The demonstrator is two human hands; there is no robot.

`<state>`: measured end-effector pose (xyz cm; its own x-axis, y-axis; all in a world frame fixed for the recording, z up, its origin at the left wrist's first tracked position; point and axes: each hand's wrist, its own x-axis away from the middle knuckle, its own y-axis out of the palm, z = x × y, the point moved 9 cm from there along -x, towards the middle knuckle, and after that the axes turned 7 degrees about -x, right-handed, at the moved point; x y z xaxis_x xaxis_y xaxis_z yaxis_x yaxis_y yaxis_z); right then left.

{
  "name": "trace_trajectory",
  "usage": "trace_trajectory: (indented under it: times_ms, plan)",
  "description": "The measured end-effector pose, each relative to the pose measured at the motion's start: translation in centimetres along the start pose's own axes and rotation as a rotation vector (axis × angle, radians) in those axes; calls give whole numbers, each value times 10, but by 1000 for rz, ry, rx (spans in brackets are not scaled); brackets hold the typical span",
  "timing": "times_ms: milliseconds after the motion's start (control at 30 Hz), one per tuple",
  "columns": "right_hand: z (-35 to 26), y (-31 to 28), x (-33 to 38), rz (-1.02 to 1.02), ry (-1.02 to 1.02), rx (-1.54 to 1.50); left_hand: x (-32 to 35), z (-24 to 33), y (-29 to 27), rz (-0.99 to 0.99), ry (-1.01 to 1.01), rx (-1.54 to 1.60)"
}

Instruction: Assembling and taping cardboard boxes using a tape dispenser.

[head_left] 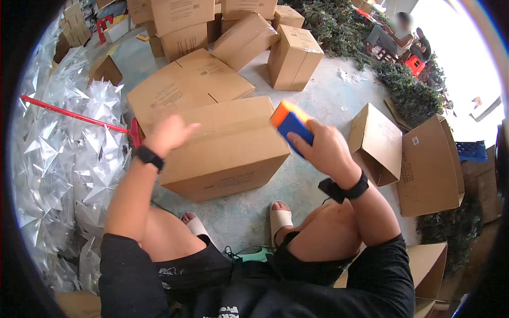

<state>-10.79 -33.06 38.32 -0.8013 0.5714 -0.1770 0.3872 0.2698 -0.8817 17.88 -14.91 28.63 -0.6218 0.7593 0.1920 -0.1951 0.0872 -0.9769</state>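
Observation:
A closed cardboard carton (228, 140) stands on the floor in front of me, with a strip of tape along its top seam. Over its left end, my left hand (168, 133) is blurred, with the thumb stretched out away from the fingers and nothing visible in it. My right hand (323, 148) grips a blue and orange block-shaped tool (293, 127) just off the carton's right edge; its exact kind is unclear. The palm and fingers cover its lower end. Dark bands circle both wrists.
Flattened cardboard (185, 79) lies behind the carton, with stacked cartons (183, 26) beyond. Silvery star decorations (95, 138) and a red-handled tool (79, 112) are at left. Open boxes (430, 164) stand at right, near green garlands (408, 87). A person (395, 40) sits far right.

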Motion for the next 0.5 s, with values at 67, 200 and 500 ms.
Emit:
trace_trajectory:
  times_ms: [67, 200, 500]
  plan:
    - [-6, 23, 10, -229, -12, -231, 23, -72, -4, 295, -91, -305]
    - [-31, 51, 27, -491, -326, -190, 64, -106, 72, -472, -423, 404]
    - [3, 121, 59, -1011, -190, -194, 122, -56, 144, -938, -243, 906]
